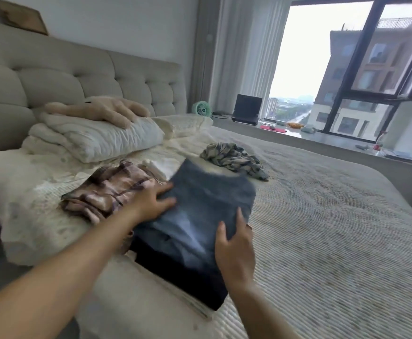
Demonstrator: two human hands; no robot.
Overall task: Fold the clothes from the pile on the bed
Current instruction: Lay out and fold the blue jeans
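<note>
A folded pair of blue jeans (pixel 200 211) lies near the bed's near-left edge, its far end blurred and slightly raised. My left hand (pixel 151 201) presses flat on the jeans' left side, fingers spread. My right hand (pixel 234 243) rests on the jeans' right edge, thumb and fingers around the fold. A brown plaid garment (pixel 107 189), folded, lies just left of the jeans. A crumpled patterned garment (pixel 234 159) sits further back on the bed (pixel 334 228).
Pillows and a folded cream duvet (pixel 94 138) with a plush toy (pixel 102 108) lie by the headboard. Beyond the bed, a window ledge holds a small green fan (pixel 202 109), a laptop (pixel 246 110) and small items.
</note>
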